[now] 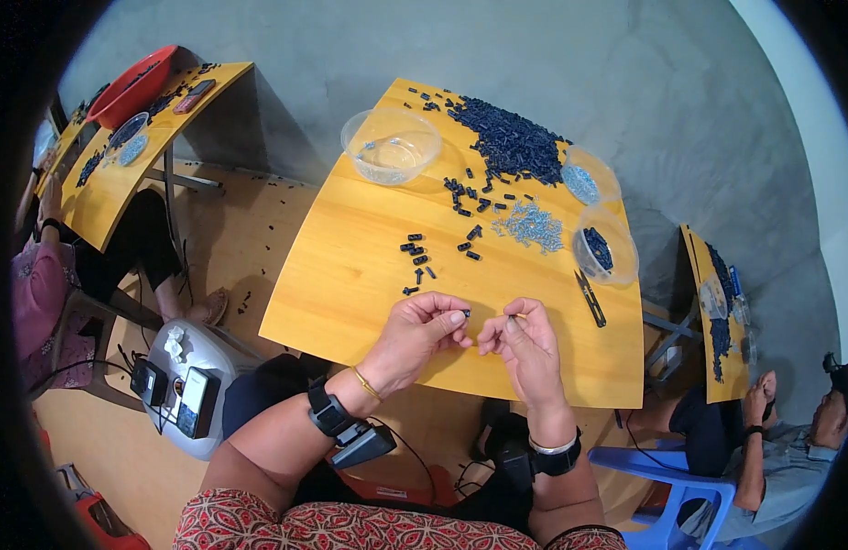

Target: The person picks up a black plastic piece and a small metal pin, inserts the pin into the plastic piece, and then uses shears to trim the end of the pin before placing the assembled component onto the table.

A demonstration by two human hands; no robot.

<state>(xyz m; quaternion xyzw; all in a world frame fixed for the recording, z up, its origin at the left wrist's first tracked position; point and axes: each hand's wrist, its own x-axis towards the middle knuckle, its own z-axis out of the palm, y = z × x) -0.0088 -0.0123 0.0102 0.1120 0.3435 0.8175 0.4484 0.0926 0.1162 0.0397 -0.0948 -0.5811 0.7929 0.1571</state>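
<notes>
Over the near edge of the table, my left hand [418, 335] pinches a small black plastic piece [466, 313] between thumb and forefinger. Just right of it, my right hand [528, 346] is closed, thumb against fingers; what it holds, if anything, is too small to name. Beyond my hands lie several loose black pieces [417, 248]. Farther off are a large heap of black pieces [515, 137] and a scatter of small clear bluish parts [534, 227]. Black-handled thread snips [590, 299] lie to the right of my right hand.
A clear bowl [392, 172] stands at the table's far left. Two clear tubs, one with bluish parts [581, 183], one with black pieces [596, 249], stand along the right edge. Other people sit at tables [204, 105] on both sides. A grey stool [208, 353] is at lower left.
</notes>
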